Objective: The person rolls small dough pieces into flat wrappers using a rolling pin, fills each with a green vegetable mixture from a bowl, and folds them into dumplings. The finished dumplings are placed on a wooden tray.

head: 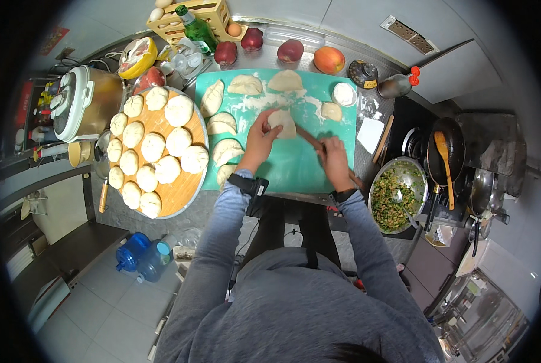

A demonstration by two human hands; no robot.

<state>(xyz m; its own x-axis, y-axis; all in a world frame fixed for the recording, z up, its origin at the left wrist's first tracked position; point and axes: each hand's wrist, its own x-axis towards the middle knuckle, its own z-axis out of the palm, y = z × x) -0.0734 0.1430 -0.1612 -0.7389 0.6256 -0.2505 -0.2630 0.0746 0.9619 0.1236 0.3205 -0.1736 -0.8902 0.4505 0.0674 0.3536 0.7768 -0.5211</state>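
Observation:
Over the green cutting board, my left hand pinches the edge of a flattened dough wrapper. My right hand grips a wooden rolling pin, whose far end touches or lies close to the wrapper's right edge. Folded dumplings lie along the board's back and left side, amid patches of flour. A small piece of dough sits at the back right, just below a little bowl of flour. To the left, a round wooden tray holds many round, pleated buns.
A metal bowl of chopped filling with a spoon stands right of the board, near a frying pan with a wooden spatula. Red fruit, a green bottle and an egg crate line the back. A rice cooker stands left.

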